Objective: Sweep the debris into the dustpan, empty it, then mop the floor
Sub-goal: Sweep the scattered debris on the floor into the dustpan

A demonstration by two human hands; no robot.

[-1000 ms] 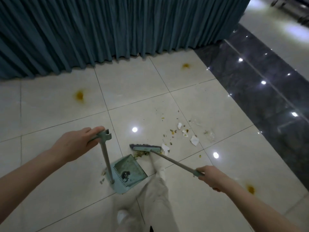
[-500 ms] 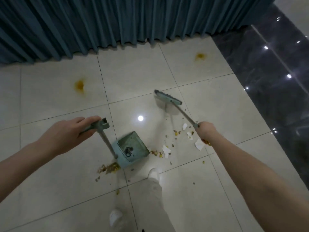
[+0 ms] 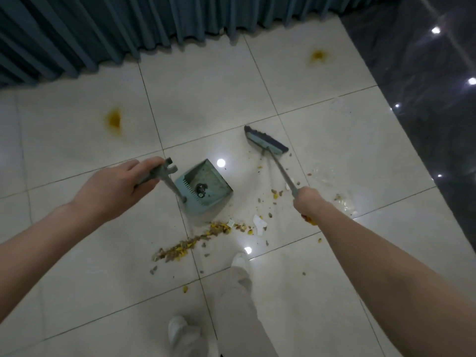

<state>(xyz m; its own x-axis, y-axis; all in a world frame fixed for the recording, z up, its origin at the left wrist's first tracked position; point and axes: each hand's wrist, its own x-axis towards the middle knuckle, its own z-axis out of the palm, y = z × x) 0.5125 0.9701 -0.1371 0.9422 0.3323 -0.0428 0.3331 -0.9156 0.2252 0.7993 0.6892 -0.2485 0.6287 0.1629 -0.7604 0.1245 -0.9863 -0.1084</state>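
My left hand (image 3: pixel 117 185) grips the top of the upright handle of a teal dustpan (image 3: pixel 206 188), which rests on the white tile with a dark lump inside. My right hand (image 3: pixel 307 200) holds the grey shaft of a broom whose teal and purple head (image 3: pixel 266 140) sits on the floor beyond and to the right of the pan. A line of brown and yellow debris (image 3: pixel 195 239) lies on the near side of the pan. Paper scraps (image 3: pixel 258 224) and loose crumbs are scattered between the pan and my right hand.
A teal pleated curtain (image 3: pixel 128 27) hangs along the far edge of the floor. Yellow stains mark the tiles at the left (image 3: pixel 114 121) and far right (image 3: pixel 319 56). Dark glossy flooring (image 3: pixel 425 99) begins at the right. My leg and white shoes (image 3: pixel 239 261) stand just behind the debris.
The broom head has swung from beside the pan out to the far right of it. The dustpan has shifted back, leaving a line of debris on its near side.
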